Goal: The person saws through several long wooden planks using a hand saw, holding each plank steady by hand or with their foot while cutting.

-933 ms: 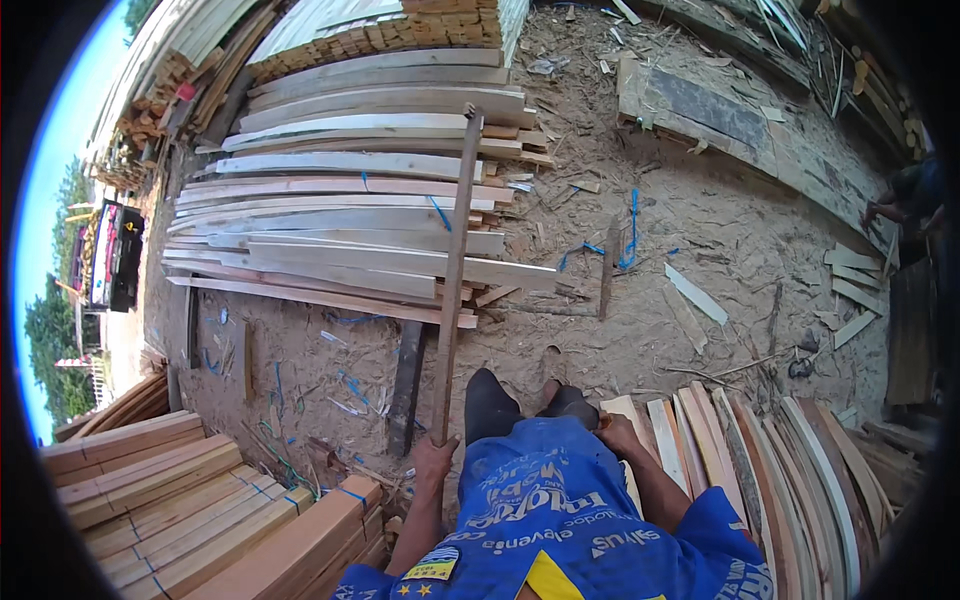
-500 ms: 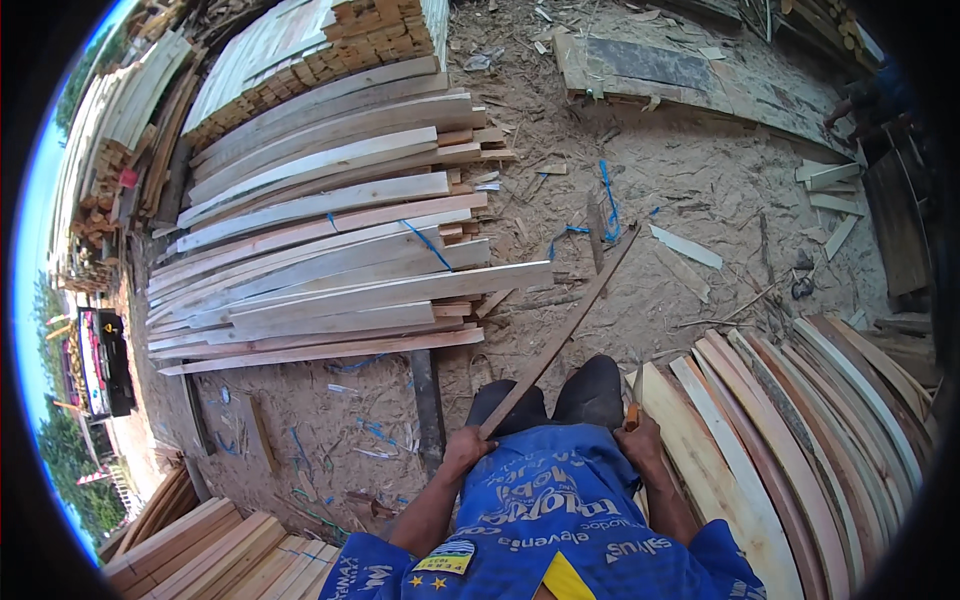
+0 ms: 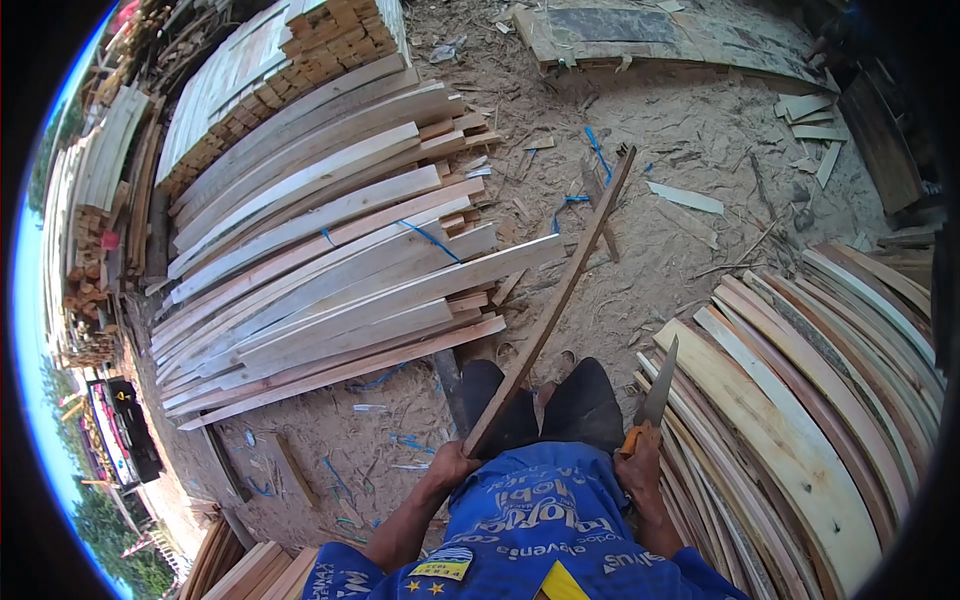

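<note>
My left hand (image 3: 455, 464) is closed round the near end of a long, narrow brown wooden stick (image 3: 550, 310). The stick slants up and away to the right, over my left thigh, its far end above the littered ground. At my right side, my right hand (image 3: 641, 462) grips the orange handle of a hand saw (image 3: 660, 388). The saw's grey blade points up and forward, beside the stack of boards (image 3: 770, 440) on the right. Stick and saw are apart from each other.
Sawn boards (image 3: 330, 280) lie piled at the left, some jutting toward the stick. Behind them stands a tall lumber stack (image 3: 290, 80). A large wooden panel (image 3: 680, 45) lies at the back. Blue straps (image 3: 573, 200) and wood scraps litter the ground.
The stick has swung more upright and its far end sits higher. The saw blade, edge-on before, now shows its broad side. My view has turned and shifted.
</note>
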The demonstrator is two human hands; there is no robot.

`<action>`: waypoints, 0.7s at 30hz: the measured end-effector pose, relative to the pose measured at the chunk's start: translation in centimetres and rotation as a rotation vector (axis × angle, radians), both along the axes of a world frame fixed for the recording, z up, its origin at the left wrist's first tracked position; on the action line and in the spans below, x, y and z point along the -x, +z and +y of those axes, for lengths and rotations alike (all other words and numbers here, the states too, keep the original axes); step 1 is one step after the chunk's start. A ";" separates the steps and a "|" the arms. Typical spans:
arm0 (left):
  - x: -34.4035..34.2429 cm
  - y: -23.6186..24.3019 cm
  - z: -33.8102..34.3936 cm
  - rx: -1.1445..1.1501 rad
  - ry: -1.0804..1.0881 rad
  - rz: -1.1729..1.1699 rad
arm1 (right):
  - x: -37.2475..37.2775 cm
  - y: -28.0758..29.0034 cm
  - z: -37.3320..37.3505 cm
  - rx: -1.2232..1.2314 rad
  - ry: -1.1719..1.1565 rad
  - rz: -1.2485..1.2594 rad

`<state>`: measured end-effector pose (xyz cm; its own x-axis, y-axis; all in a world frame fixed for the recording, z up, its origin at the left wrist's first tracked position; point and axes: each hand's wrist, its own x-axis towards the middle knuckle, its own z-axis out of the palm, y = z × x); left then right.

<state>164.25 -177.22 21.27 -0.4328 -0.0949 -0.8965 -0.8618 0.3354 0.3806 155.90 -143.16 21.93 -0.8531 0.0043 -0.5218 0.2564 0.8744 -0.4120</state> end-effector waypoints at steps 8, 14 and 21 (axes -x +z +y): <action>-5.0 -10.5 0.8 -0.132 0.316 0.035 | 9.3 -18.7 4.9 -0.123 0.193 -0.055; -7.3 -25.1 -1.2 0.068 0.355 -0.005 | 12.1 -40.9 8.5 -0.270 0.450 0.093; -2.9 -42.6 -2.6 0.244 0.303 0.264 | 8.5 -64.5 12.8 -0.342 0.390 -0.092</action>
<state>167.18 -179.85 -21.37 -0.5635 -0.4466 -0.6950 -0.8189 0.1910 0.5413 147.41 -130.33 -42.61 -0.7759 -0.1215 -0.6190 -0.0936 0.9926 -0.0775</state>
